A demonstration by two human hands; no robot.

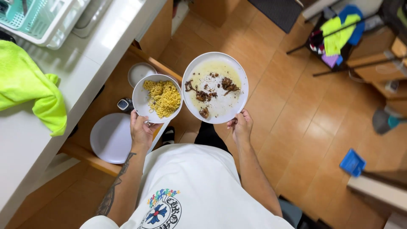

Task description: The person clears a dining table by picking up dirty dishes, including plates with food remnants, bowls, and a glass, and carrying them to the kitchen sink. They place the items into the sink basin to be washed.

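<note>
Fingers of the left hand (141,130) curl under the near rim of the bowl (157,99), thumb on the edge, holding it level; those of the right hand (241,125) pinch the near edge of the plate (215,87) the same way, closed on the rim. Both dishes are carried side by side, rims nearly touching, above the wooden floor (292,118) and just beside the white counter (91,55).

The bowl holds a heap of yellow noodles — most of a portion, by the look of it. The plate is nearly eaten clean: only a pale film of sauce and a few dark scraps of food remain. So the eating seems done on the plate and not on the bowl, and neither dish has been set down or emptied yet.

Below the bowl, on a low wooden shelf (91,159), lie a white lid (111,138) and a smaller round dish (141,72). A yellow-green cloth (29,85) lies on the counter, a dish rack (42,19) beyond it.
</note>
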